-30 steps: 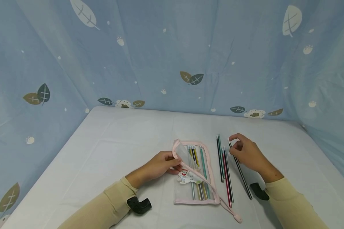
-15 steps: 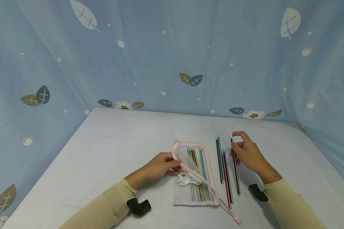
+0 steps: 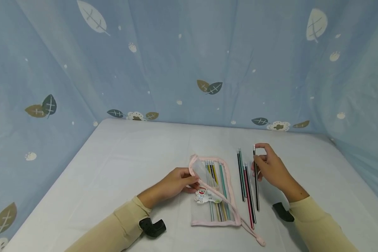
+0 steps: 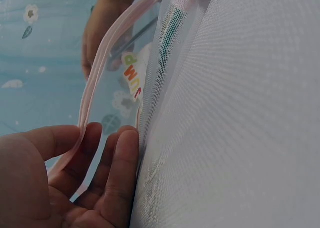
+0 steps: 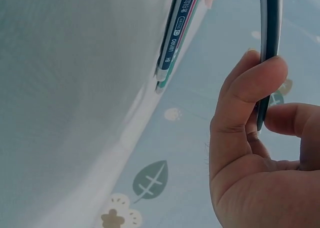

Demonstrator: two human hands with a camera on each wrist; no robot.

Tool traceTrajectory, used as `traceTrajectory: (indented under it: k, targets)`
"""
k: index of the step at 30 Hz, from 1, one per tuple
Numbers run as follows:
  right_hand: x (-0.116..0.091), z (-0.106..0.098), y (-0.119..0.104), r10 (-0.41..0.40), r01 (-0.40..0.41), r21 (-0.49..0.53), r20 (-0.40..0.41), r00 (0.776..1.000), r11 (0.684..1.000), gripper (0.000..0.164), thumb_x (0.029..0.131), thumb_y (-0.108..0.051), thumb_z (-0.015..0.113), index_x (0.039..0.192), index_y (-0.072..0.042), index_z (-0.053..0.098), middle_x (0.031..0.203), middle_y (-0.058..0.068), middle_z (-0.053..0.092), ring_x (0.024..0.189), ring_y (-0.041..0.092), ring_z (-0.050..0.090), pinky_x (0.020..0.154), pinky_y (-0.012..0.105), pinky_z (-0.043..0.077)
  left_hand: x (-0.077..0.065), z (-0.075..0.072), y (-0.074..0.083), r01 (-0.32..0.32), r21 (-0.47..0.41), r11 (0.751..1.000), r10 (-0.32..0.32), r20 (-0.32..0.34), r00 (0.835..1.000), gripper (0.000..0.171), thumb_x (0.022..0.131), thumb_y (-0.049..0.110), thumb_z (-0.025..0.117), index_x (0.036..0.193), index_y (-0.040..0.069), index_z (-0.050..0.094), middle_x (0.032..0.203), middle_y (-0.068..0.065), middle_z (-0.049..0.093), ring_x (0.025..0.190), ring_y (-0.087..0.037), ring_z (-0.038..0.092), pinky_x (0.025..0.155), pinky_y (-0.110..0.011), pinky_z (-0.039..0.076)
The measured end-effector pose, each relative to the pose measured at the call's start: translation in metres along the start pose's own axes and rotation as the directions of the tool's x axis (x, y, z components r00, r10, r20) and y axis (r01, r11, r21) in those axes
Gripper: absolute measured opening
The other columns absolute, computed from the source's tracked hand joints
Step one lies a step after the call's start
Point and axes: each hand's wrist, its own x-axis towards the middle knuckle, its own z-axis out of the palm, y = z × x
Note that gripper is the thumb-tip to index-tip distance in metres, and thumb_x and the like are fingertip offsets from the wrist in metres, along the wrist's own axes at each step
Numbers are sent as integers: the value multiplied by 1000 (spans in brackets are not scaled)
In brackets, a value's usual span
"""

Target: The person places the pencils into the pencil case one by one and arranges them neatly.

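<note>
Dark pencil (image 3: 257, 190) between right fingers (image 5: 255, 83)

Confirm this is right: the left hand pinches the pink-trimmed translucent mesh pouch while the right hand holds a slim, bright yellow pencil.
Not quite: the slim pencil in the right hand is mostly black, not bright yellow, as the head view shows. The left hand does pinch the pink-trimmed translucent mesh pouch.

In the head view, the mesh pencil pouch (image 3: 214, 223) hides a fingertip of the left hand (image 3: 177, 182); on the cartoon label (image 3: 202, 195) just beside that hand, the print (image 3: 210, 196) is illegibly small. Above the right hand (image 5: 252, 148), in its wrist view, the top edge cuts off the dark pencil (image 5: 270, 25).
</note>
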Motion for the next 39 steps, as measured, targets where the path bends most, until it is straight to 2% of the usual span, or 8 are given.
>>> traceTrajectory:
  k: [4, 9, 19, 25, 39]
  targets:
    - [0, 0, 1, 3, -3, -3, 1, 1000, 1000, 47, 107, -16, 39, 149, -4, 23, 83, 24, 65, 61, 23, 63, 51, 37, 58, 0, 0, 1, 7, 12, 1000, -7, 3, 1000, 29, 103, 15, 56, 112, -11, 63, 99, -12, 69, 94, -16, 68, 88, -33, 62]
    - [1, -1, -1, 5, -5, -12, -6, 1000, 1000, 47, 106, -12, 38, 150, -4, 23, 83, 24, 65, 61, 23, 63, 51, 37, 58, -1, 1, 3, -8, 17, 1000, 8, 1, 1000, 29, 103, 16, 57, 112, -11, 63, 97, -11, 69, 97, -21, 68, 88, -33, 62]
    - [0, 0, -3, 8, -8, -7, -20, 1000, 1000, 60, 97, -1, 46, 151, -4, 22, 83, 24, 65, 62, 23, 64, 51, 36, 57, 0, 1, 2, 9, 14, 1000, -9, -3, 1000, 28, 103, 15, 56, 112, -11, 63, 98, -11, 69, 96, -18, 68, 89, -33, 62]
    - [1, 1, -3, 6, -7, -25, -27, 1000, 1000, 59, 97, -2, 48, 151, -5, 24, 85, 24, 65, 60, 23, 62, 52, 36, 57, 0, 1, 1, 10, 14, 1000, -10, -6, 1000, 28, 103, 15, 56, 112, -11, 63, 99, -12, 69, 95, -17, 68, 89, -33, 62]
    - [1, 5, 0, -9, 10, -66, 26, 1000, 998, 56, 100, -9, 51, 152, -10, 28, 84, 18, 67, 55, 23, 59, 51, 38, 53, 1, 0, 1, 4, 16, 1000, -4, -2, 1000, 29, 103, 15, 56, 112, -12, 63, 98, -12, 69, 95, -18, 68, 88, -33, 62]
